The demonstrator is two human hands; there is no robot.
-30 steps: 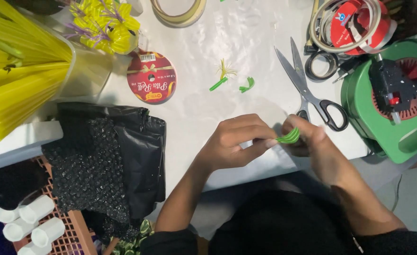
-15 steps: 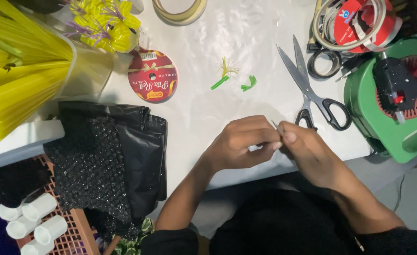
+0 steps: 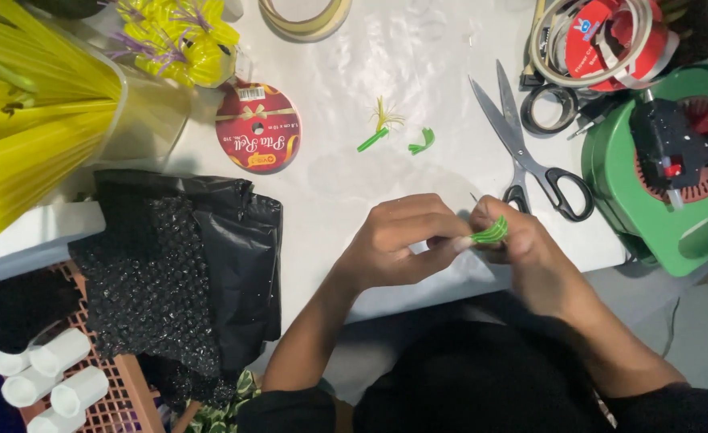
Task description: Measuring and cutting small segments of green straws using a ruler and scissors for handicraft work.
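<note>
While both hands meet just below frame centre, the left hand (image 3: pixel 398 240) and right hand (image 3: pixel 522 244) pinch a small green ribbon piece (image 3: pixel 490 234) between their fingertips, fingers closed narrowly around it. Good handling here would keep the thin strip taut and the folds even; a fine wire may project from it, though this is unclear. Glossy white table covering (image 3: pixel 330 172) lies beneath. Steel scissors with black handles (image 3: pixel 530 160) sit to the upper right, and a flat red ribbon spool (image 3: pixel 257 128) to the upper left.
</note>
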